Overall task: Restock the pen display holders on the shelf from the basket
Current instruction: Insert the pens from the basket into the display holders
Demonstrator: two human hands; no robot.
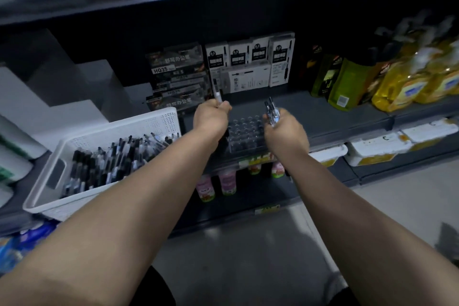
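Gripping clear, dark-tipped pens (pixel 270 110): left hand (pixel 211 117) one, right hand (pixel 285 129) several.

Yellow bottles (pixel 407 84) off to the right, green pouches (pixel 347 84) just beside them — stacked black boxes (pixel 177 72) marked HQ35 and white boxes (pixel 250 62) at the back. Lower down, pink-labelled bottles (pixel 227 182), white tubs (pixel 377 148) to their right, blue packs (pixel 22 243) bottom-left.

Both bare arms reach toward twelve o'clock. The left hand (pixel 211 117) pinches one pen (pixel 217 93); the right hand (pixel 285 131) grips several pens (pixel 271 110).
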